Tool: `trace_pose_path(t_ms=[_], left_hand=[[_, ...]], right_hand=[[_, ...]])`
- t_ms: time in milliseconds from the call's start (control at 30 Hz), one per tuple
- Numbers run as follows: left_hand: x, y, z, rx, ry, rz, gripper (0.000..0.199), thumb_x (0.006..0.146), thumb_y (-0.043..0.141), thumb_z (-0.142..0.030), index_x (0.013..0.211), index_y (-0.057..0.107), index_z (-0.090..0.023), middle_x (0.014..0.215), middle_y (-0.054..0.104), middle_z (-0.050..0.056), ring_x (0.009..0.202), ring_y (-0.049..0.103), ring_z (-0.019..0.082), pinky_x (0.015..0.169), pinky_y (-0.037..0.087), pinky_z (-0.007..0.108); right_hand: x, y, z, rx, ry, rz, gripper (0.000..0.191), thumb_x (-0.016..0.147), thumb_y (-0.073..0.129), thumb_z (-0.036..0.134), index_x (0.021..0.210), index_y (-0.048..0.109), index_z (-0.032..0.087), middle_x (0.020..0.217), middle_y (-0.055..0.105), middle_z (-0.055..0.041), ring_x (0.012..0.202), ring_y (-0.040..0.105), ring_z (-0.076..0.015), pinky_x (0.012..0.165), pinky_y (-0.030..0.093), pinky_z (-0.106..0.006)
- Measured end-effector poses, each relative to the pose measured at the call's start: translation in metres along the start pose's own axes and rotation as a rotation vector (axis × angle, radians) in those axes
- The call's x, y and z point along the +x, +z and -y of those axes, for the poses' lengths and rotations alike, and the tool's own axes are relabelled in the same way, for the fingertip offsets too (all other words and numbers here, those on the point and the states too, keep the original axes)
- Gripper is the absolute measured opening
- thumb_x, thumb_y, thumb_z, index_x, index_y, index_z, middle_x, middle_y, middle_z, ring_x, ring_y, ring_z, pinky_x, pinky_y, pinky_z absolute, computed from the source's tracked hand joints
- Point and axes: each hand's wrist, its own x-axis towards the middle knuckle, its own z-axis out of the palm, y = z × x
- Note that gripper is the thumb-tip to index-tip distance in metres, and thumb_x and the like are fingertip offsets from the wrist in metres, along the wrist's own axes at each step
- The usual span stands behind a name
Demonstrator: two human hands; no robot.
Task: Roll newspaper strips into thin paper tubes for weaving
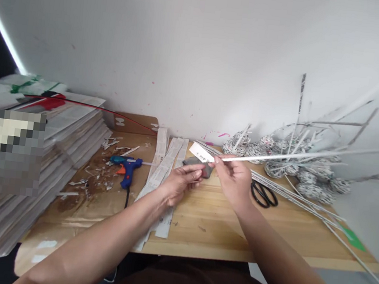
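Observation:
My right hand (233, 179) is closed around a white rolled paper stick (263, 157), whose long end reaches up to the right. At its near end a flat printed paper flap (199, 152) sticks out unrolled to the left. Just below that flap my left hand (181, 182) is closed, thumb against fingers; what lies between them, if anything, is hidden. Behind the left fingertips a grey lump (190, 161), perhaps cloth or stone, rests on the wooden table (208, 221).
Newspaper strips (161, 175) lie left of my hands, beside a blue glue gun (127, 171) and paper scraps (85, 185). A tall newspaper stack (34, 179) stands far left. To the right are black-handled scissors (262, 194), paper sticks (292, 197) and woven paper balls (308, 178) against the wall.

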Motion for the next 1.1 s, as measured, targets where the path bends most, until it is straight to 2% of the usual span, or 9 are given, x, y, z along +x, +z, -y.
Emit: trace_pose_path(t_ms=[267,433,533,633,700,767,833,933,1100], left_hand=[[-0.003,0.006,0.003,-0.264,0.066,0.016,0.023,0.068,0.082,-0.022,0.084,0.07,-0.011,0.07,0.065,0.001,0.061,0.059,0.006,0.057,0.049,0.014],[0.0,0.002,-0.011,-0.249,0.15,-0.052,0.014,0.08,0.072,-0.023,0.082,0.067,-0.01,0.076,0.068,0.004,0.06,0.061,0.006,0.056,0.051,0.014],[0.005,-0.003,-0.021,-0.252,0.207,-0.162,0.009,0.087,0.062,-0.018,0.083,0.064,-0.01,0.085,0.071,0.008,0.064,0.065,0.008,0.06,0.054,0.016],[0.01,-0.008,-0.026,-0.251,0.269,-0.273,0.01,0.09,0.056,-0.014,0.082,0.061,-0.011,0.082,0.07,0.009,0.074,0.07,0.013,0.062,0.056,0.018],[0.013,-0.01,-0.027,-0.241,0.297,-0.308,0.01,0.09,0.057,-0.014,0.081,0.06,-0.011,0.076,0.068,0.007,0.074,0.071,0.015,0.062,0.057,0.018],[0.013,-0.01,-0.026,-0.239,0.306,-0.323,0.01,0.089,0.059,-0.015,0.079,0.059,-0.011,0.072,0.067,0.006,0.073,0.071,0.015,0.063,0.057,0.018],[0.013,-0.009,-0.026,-0.248,0.297,-0.32,0.011,0.088,0.061,-0.015,0.078,0.06,-0.01,0.072,0.066,0.006,0.073,0.071,0.015,0.064,0.058,0.018],[0.013,-0.009,-0.026,-0.273,0.276,-0.295,0.011,0.088,0.06,-0.014,0.078,0.062,-0.009,0.073,0.067,0.007,0.075,0.072,0.016,0.066,0.059,0.018],[0.016,-0.015,-0.027,-0.321,0.225,-0.274,0.011,0.088,0.059,-0.013,0.081,0.064,-0.007,0.074,0.068,0.008,0.075,0.072,0.016,0.064,0.06,0.017]], right_hand=[[-0.023,0.033,-0.014,0.165,-0.073,0.005,0.014,0.084,0.067,0.031,0.091,0.069,0.019,0.081,0.071,-0.0039,0.064,0.063,-0.013,0.061,0.054,-0.027],[-0.03,0.043,-0.017,0.348,0.209,0.088,0.029,0.086,0.062,0.044,0.099,0.068,0.018,0.089,0.068,-0.0057,0.07,0.063,-0.0142,0.051,0.049,-0.024],[-0.048,0.035,-0.007,0.299,0.336,0.308,0.033,0.092,0.052,0.045,0.109,0.063,0.018,0.086,0.065,-0.005,0.066,0.063,-0.0139,0.047,0.046,-0.023],[-0.065,0.01,0.01,-0.076,0.014,0.512,0.022,0.093,0.054,0.035,0.103,0.066,0.021,0.088,0.068,-0.006,0.076,0.065,-0.0175,0.066,0.054,-0.032],[-0.066,-0.013,0.017,-0.38,-0.365,0.445,0.022,0.09,0.059,0.029,0.109,0.067,0.022,0.106,0.068,-0.009,0.102,0.061,-0.0246,0.092,0.048,-0.043],[-0.059,-0.036,0.016,-0.683,-0.493,0.324,0.033,0.088,0.061,0.029,0.12,0.063,0.021,0.118,0.065,-0.0113,0.119,0.052,-0.031,0.104,0.037,-0.05],[-0.05,-0.054,0.008,-0.893,-0.41,0.298,0.041,0.087,0.062,0.036,0.124,0.06,0.019,0.119,0.065,-0.0141,0.117,0.052,-0.0348,0.099,0.039,-0.051],[-0.042,-0.066,-0.008,-0.859,-0.201,0.486,0.03,0.095,0.047,0.039,0.103,0.067,0.018,0.094,0.07,-0.011,0.087,0.063,-0.0262,0.08,0.046,-0.039],[-0.042,-0.061,-0.012,-0.302,0.489,0.696,0.044,0.095,0.036,0.052,0.09,0.064,0.019,0.062,0.057,-0.0012,0.051,0.05,-0.0144,0.053,0.04,-0.028]])
